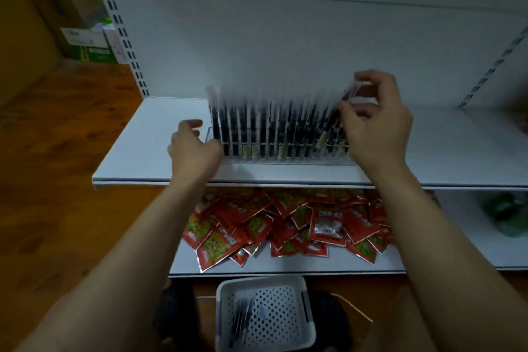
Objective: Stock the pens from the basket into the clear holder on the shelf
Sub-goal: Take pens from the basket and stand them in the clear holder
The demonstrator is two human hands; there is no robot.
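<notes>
Packaged pen [347, 96] pinched at the row's right end.
The right hand [377, 123] pinched it over the clear holder [285, 161] on the white shelf [160, 146]. The left hand [194, 148] curled against the holder's left end, grip unclear. A few pens [241, 320] lay in the basket [308, 334] below.

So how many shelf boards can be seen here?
2: the upper shelf carrying the clear holder, and the lower shelf beneath it with red packets. Any further boards are out of view.
</notes>
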